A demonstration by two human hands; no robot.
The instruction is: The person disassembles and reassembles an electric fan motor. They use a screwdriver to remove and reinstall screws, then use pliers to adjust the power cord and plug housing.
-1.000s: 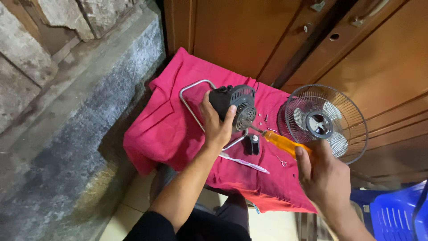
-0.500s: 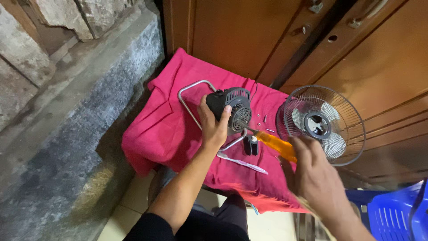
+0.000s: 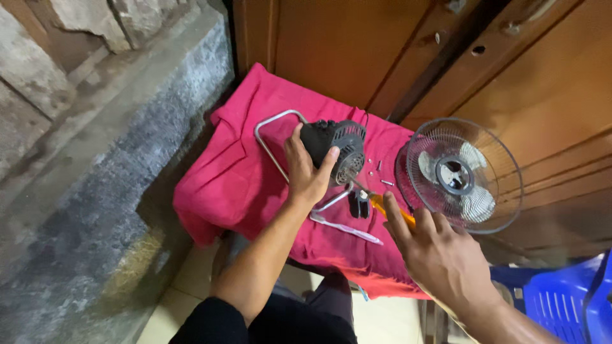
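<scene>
Pink cloth (image 3: 248,185) covers the work surface in front of the wooden doors (image 3: 357,51), probably to keep small parts from rolling off. Fan guard with blades (image 3: 458,175) lies at the cloth's right edge, clear of the work. Black fan motor (image 3: 339,148) sits mid-cloth on its bent wire stand (image 3: 268,143); left hand (image 3: 306,172) wraps it from the near side, thumb and fingers clamped, steadying it. Right hand (image 3: 440,251) grips the orange-handled screwdriver (image 3: 382,205), tip angled towards the motor's lower face. Loose screws (image 3: 379,171) lie just beside the motor.
</scene>
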